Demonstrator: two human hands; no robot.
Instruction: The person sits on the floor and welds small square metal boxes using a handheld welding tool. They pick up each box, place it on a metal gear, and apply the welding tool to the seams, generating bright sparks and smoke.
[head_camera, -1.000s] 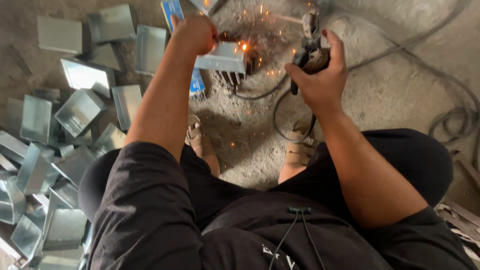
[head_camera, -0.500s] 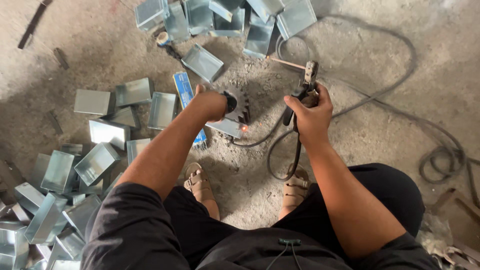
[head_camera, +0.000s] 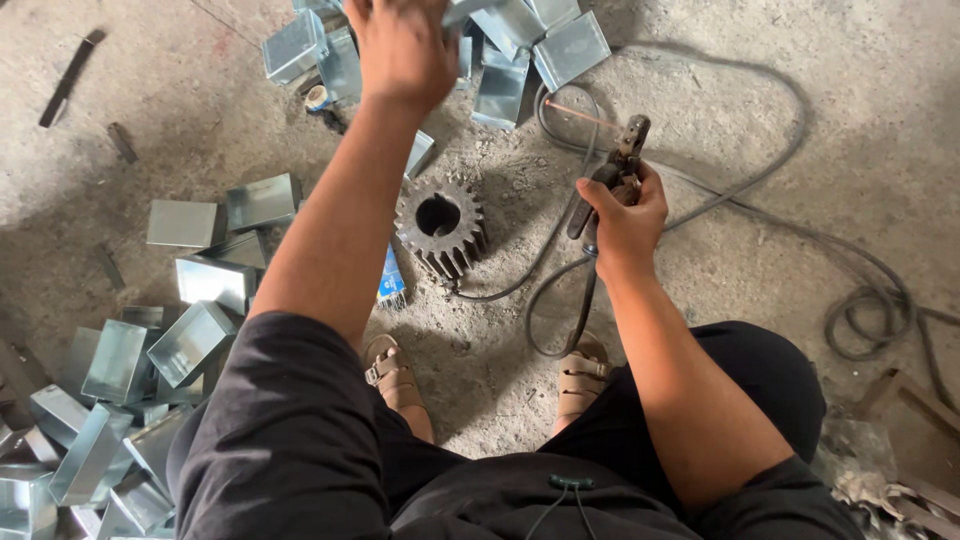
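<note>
Squatting on a rough concrete floor (head_camera: 760, 130), the person looks down between their knees. At the far left, a heap of open sheet-metal boxes (head_camera: 120, 400) lies tumbled together, grey and shiny, with a few more boxes scattered just above it, well apart from the hands. A dark metal strip (head_camera: 68, 78) lies alone at the upper left.

The left hand (head_camera: 400, 45) is stretched far forward to the top edge, blurred, its fingers curled over the near side of a second pile of metal boxes (head_camera: 520, 40); it seems to grip one of them, but the blur and the frame edge hide whether the hold is closed, so I cannot tell. Below that arm, a heavy dark gear wheel (head_camera: 440, 222) with a round centre hole lies flat on the floor, untouched, with a small blue packet (head_camera: 392, 278) just beside it.

Further right, the right hand (head_camera: 625, 215) is clenched around the handle of a welding electrode holder (head_camera: 612, 178), its thin rod (head_camera: 580, 113) pointing up-left and held above the floor. A black cable (head_camera: 800, 230) runs from the holder, looping past the sandalled feet (head_camera: 582, 375) and coiling away to the right edge.
</note>
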